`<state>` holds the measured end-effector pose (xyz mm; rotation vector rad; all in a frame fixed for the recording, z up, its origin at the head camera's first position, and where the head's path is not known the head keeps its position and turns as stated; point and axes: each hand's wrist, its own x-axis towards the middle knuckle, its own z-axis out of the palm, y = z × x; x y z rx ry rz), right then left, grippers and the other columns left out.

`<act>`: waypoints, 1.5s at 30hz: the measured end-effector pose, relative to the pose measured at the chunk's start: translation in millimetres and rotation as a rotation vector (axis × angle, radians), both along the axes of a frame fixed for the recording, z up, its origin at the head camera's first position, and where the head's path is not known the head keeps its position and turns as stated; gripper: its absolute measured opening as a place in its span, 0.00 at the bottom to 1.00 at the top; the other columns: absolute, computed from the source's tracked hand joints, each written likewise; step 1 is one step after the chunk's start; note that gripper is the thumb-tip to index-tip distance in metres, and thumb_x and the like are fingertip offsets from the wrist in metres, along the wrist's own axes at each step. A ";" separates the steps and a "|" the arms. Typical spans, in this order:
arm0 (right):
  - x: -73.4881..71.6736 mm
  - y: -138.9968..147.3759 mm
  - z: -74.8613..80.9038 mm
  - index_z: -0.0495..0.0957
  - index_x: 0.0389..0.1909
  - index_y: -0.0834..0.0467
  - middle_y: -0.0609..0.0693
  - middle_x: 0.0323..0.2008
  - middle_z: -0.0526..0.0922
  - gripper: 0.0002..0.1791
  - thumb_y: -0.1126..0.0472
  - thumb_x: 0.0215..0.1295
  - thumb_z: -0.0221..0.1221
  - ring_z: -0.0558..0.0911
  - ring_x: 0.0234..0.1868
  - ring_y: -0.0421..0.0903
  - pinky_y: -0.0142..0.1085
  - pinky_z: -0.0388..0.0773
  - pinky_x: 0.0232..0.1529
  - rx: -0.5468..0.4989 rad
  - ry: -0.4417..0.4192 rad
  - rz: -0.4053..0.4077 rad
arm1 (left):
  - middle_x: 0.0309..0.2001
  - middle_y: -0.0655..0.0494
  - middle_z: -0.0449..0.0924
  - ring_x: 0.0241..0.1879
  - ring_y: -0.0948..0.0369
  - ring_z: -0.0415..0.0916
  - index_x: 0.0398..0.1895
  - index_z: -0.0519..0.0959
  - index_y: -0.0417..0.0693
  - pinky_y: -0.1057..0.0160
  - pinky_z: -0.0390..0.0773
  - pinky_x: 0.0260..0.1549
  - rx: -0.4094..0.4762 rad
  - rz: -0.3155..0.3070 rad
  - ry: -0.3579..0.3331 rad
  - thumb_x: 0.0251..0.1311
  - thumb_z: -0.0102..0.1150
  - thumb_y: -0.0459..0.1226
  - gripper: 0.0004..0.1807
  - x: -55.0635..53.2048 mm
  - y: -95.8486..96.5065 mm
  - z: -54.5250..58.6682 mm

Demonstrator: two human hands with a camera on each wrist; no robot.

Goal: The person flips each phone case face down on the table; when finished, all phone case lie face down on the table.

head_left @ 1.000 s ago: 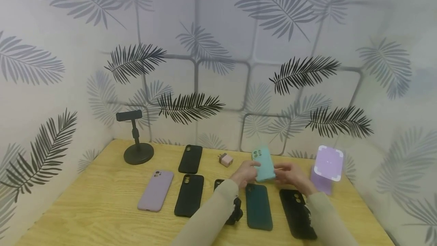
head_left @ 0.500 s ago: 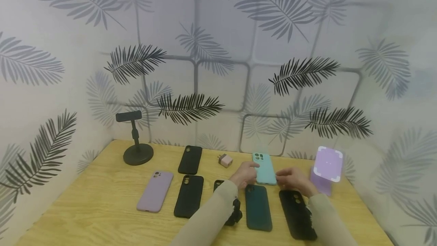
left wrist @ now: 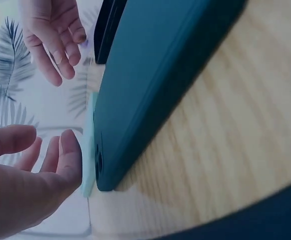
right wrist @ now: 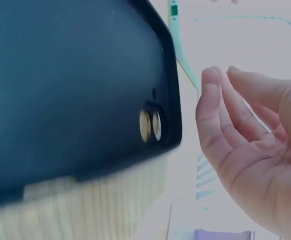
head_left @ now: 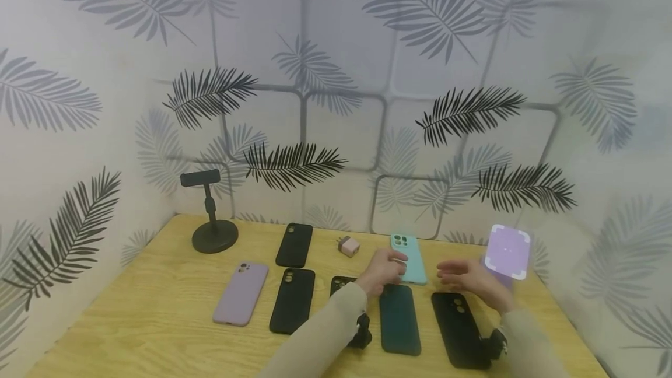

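Note:
A mint-green phone case (head_left: 416,264) lies flat near the back of the wooden table, its camera cutouts at the far left corner. My left hand (head_left: 385,271) hovers over its left edge in the head view; the left wrist view shows that hand (left wrist: 40,175) with loosely bent fingers and nothing in them. My right hand (head_left: 469,279) is apart from the mint case, to its right. In the right wrist view this hand (right wrist: 260,130) is relaxed and holds nothing. Below the hands lie a dark teal phone case (head_left: 399,322) and a black phone case (head_left: 458,328).
A purple stand (head_left: 507,252) is at the right, and a black phone stand (head_left: 212,232) at the back left. Also on the table are a lilac phone case (head_left: 241,294), two black cases (head_left: 292,301), a partly hidden case (head_left: 340,284) and a pink charger plug (head_left: 349,246).
The mint case was tilted up between both hands, then came down flat on the table. Both hands have let go; the right hand has drawn away to the right.

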<state>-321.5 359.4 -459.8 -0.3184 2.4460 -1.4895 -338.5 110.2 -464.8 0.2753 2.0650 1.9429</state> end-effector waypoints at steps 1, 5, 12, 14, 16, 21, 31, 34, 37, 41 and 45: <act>2.5 3.5 1.1 0.65 0.64 0.76 0.73 0.60 0.73 0.29 0.60 0.72 0.56 0.80 0.57 0.58 0.44 0.81 0.54 0.004 0.008 0.005 | 0.46 0.43 0.81 0.40 0.56 0.79 0.53 0.79 0.34 0.56 0.84 0.41 -0.005 -0.003 -0.003 0.60 0.54 0.23 0.18 3.0 1.5 1.2; 15.1 17.6 3.7 0.67 0.62 0.77 0.74 0.58 0.75 0.27 0.61 0.71 0.58 0.84 0.51 0.53 0.39 0.84 0.46 0.027 0.056 0.004 | 0.39 0.48 0.81 0.36 0.54 0.80 0.52 0.79 0.34 0.55 0.84 0.41 -0.009 -0.022 -0.014 0.58 0.55 0.24 0.18 16.8 8.1 5.3; 39.3 39.1 3.9 0.70 0.59 0.77 0.74 0.53 0.78 0.25 0.64 0.67 0.60 0.83 0.44 0.39 0.36 0.83 0.39 0.088 0.096 0.039 | 0.39 0.49 0.78 0.37 0.58 0.79 0.55 0.75 0.31 0.56 0.84 0.44 0.057 -0.121 -0.081 0.58 0.56 0.22 0.20 42.8 14.4 10.2; 47.7 44.3 3.1 0.72 0.58 0.76 0.73 0.52 0.79 0.25 0.64 0.66 0.61 0.83 0.44 0.40 0.35 0.83 0.39 0.126 0.102 0.035 | 0.43 0.45 0.80 0.44 0.54 0.81 0.59 0.73 0.30 0.55 0.83 0.48 0.069 -0.186 -0.106 0.60 0.56 0.22 0.22 50.7 15.4 11.9; 55.4 48.8 2.1 0.74 0.57 0.74 0.71 0.51 0.80 0.24 0.64 0.64 0.62 0.82 0.46 0.43 0.33 0.82 0.40 0.165 0.100 0.039 | 0.49 0.41 0.79 0.51 0.48 0.80 0.62 0.70 0.30 0.53 0.81 0.52 0.075 -0.258 -0.123 0.61 0.56 0.23 0.24 57.9 16.2 13.1; 65.6 54.8 -1.0 0.76 0.55 0.73 0.67 0.50 0.81 0.23 0.64 0.62 0.63 0.81 0.48 0.50 0.29 0.79 0.43 0.192 0.068 0.095 | 0.57 0.36 0.74 0.57 0.43 0.76 0.65 0.67 0.29 0.49 0.79 0.56 0.068 -0.364 -0.140 0.62 0.55 0.23 0.26 67.9 17.0 12.1; 71.5 42.9 -10.4 0.72 0.53 0.79 0.63 0.44 0.81 0.23 0.71 0.60 0.62 0.83 0.39 0.41 0.34 0.84 0.38 0.076 0.014 0.140 | 0.49 0.30 0.80 0.52 0.43 0.80 0.62 0.66 0.24 0.47 0.80 0.53 0.052 -0.344 -0.179 0.61 0.55 0.22 0.25 76.4 27.4 -0.1; 72.0 38.7 -12.1 0.72 0.53 0.80 0.63 0.44 0.81 0.23 0.71 0.59 0.62 0.83 0.39 0.42 0.35 0.85 0.37 0.067 -0.002 0.121 | 0.47 0.33 0.80 0.46 0.44 0.81 0.62 0.67 0.27 0.47 0.81 0.51 0.076 -0.272 -0.225 0.60 0.54 0.21 0.25 77.9 30.9 0.4; 72.5 35.7 -11.9 0.72 0.53 0.80 0.66 0.44 0.81 0.24 0.70 0.59 0.63 0.83 0.39 0.43 0.35 0.85 0.37 0.088 0.014 0.102 | 0.43 0.40 0.80 0.35 0.54 0.79 0.63 0.66 0.29 0.50 0.83 0.48 0.101 -0.203 -0.245 0.60 0.55 0.21 0.26 79.0 32.3 2.8; 74.3 31.8 -10.5 0.72 0.54 0.79 0.71 0.48 0.80 0.24 0.68 0.62 0.63 0.84 0.40 0.43 0.34 0.84 0.39 0.076 0.015 0.104 | 0.39 0.43 0.79 0.31 0.57 0.78 0.63 0.65 0.29 0.51 0.84 0.46 0.134 -0.171 -0.240 0.59 0.56 0.21 0.27 80.2 30.4 4.7; 75.9 24.1 -7.9 0.71 0.56 0.78 0.74 0.52 0.78 0.23 0.65 0.67 0.59 0.86 0.44 0.47 0.37 0.85 0.44 0.003 -0.002 0.162 | 0.39 0.45 0.79 0.36 0.56 0.81 0.64 0.64 0.29 0.53 0.84 0.46 0.144 -0.181 -0.221 0.60 0.56 0.22 0.28 78.7 27.5 5.1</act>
